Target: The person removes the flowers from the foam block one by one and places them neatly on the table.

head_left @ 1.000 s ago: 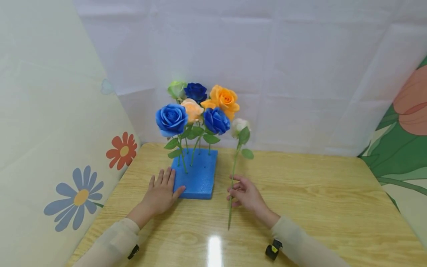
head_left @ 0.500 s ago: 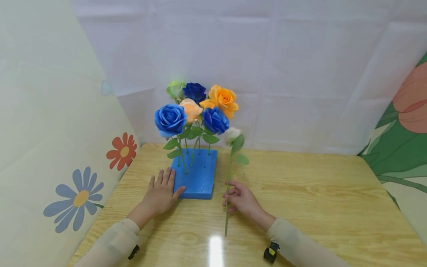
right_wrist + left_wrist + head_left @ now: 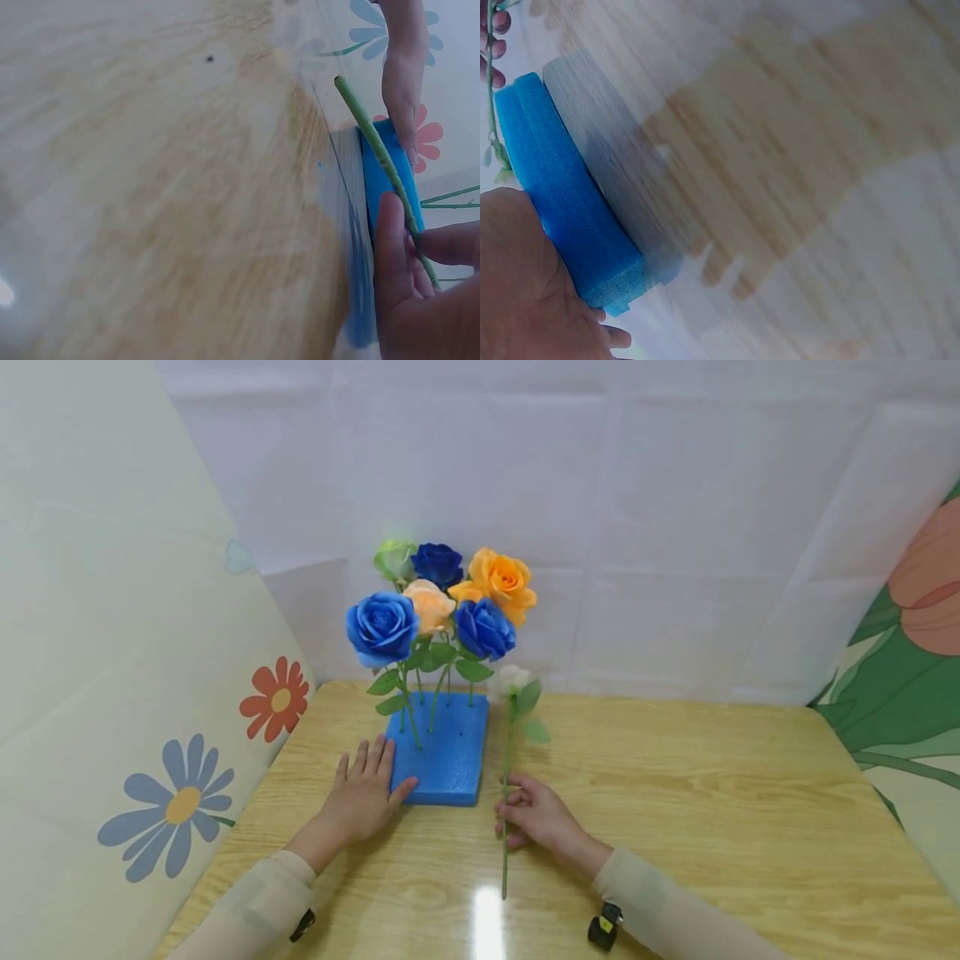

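My right hand (image 3: 538,814) pinches the green stem (image 3: 377,142) of a white rose (image 3: 513,682), just right of a blue foam block (image 3: 444,770). The rose's head points away from me, and its bare stem end sticks out below my fingers. My left hand (image 3: 362,795) lies with straight fingers along the block's left edge, its thumb on the front left corner. In the left wrist view the block's side (image 3: 562,180) shows beside that hand. Standing in the block are blue roses (image 3: 382,628), an orange rose (image 3: 508,581), a peach rose (image 3: 431,607) and a pale green one (image 3: 395,560).
A small hole (image 3: 461,734) shows in the block's top, right of the planted stems. The wooden table (image 3: 712,810) extends to the right. Behind it hangs a white cloth (image 3: 675,527); a flower-printed sheet (image 3: 112,652) borders the left side.
My right hand has moved left and slightly nearer to me with the white rose, whose head has come lower and closer to the block. My left hand has stayed in place.
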`<state>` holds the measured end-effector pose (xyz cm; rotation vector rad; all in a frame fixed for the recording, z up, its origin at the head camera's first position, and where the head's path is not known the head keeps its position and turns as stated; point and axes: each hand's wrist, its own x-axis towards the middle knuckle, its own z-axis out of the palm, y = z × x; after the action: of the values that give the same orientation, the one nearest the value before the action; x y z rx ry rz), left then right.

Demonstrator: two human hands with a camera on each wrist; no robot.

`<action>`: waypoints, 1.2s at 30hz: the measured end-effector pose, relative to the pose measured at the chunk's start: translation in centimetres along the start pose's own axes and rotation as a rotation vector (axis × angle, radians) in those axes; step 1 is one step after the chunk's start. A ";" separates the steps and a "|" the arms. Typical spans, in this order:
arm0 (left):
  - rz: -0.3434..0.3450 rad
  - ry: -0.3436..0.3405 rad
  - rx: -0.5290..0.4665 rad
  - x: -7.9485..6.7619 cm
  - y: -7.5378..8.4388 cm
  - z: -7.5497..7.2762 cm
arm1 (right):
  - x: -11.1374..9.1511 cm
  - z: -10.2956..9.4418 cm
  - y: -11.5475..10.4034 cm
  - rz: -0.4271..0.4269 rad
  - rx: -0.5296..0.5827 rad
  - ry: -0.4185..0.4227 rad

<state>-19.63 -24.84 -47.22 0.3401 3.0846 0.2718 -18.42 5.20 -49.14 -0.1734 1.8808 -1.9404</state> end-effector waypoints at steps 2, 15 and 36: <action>0.000 0.001 0.001 0.0 0.0 0.0 | 0.0 0.0 -0.1 0.006 0.001 -0.005; -0.006 -0.021 0.000 0.0 -0.2 0.3 | 0.2 0.1 0.1 0.069 -0.027 -0.001; -0.001 -0.008 0.007 -0.1 0.3 -0.5 | 0.1 -0.5 -0.3 0.075 -0.098 0.059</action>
<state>-19.45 -24.70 -46.65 0.3393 3.0788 0.2593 -18.81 5.63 -48.93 -0.0745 1.9926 -1.8246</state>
